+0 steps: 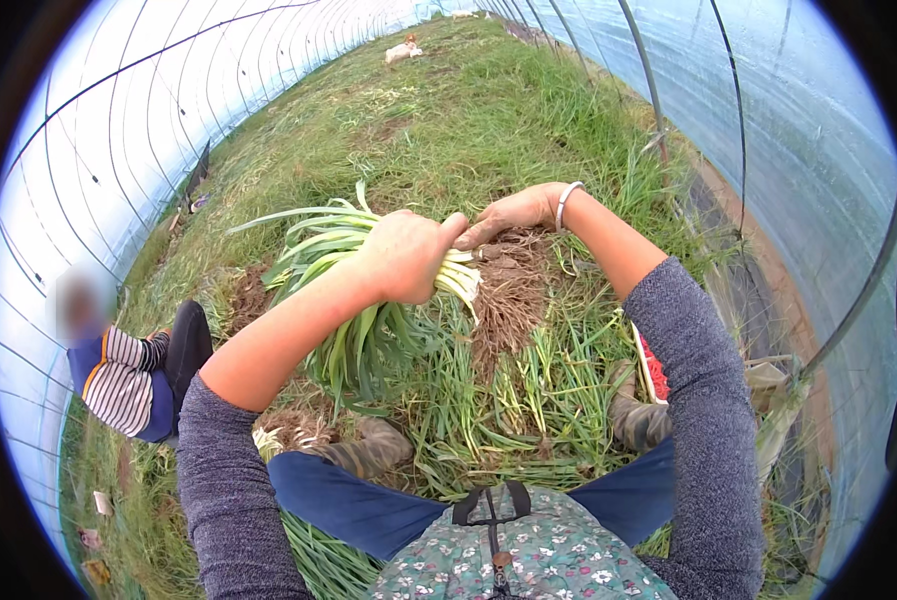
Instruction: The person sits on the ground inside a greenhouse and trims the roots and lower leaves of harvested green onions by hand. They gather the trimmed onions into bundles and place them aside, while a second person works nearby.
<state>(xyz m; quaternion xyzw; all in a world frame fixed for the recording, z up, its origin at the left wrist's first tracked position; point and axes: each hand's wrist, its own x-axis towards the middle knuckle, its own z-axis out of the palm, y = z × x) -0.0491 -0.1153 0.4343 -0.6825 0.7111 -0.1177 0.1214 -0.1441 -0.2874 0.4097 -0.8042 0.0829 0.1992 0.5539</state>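
Note:
My left hand point(411, 255) is closed around a thick bunch of chive-like plants point(355, 300), held above the ground in front of me. Their long green leaves droop to the left, and the white stems point(460, 277) stick out to the right of my fist. Brown, soil-covered roots point(512, 292) hang at the right end. My right hand point(520, 214) reaches in from the right, its fingertips beside my left thumb at the stem bases. Whether those fingertips pinch a stem is hidden.
Loose green leaves point(486, 435) litter the ground between my boots point(377, 448). Another rooted bunch point(291, 431) lies by the left boot. A red-and-white object point(652, 367) is partly behind my right arm. At left sits another person point(122, 375). Plastic tunnel walls point(801, 135) curve along both sides.

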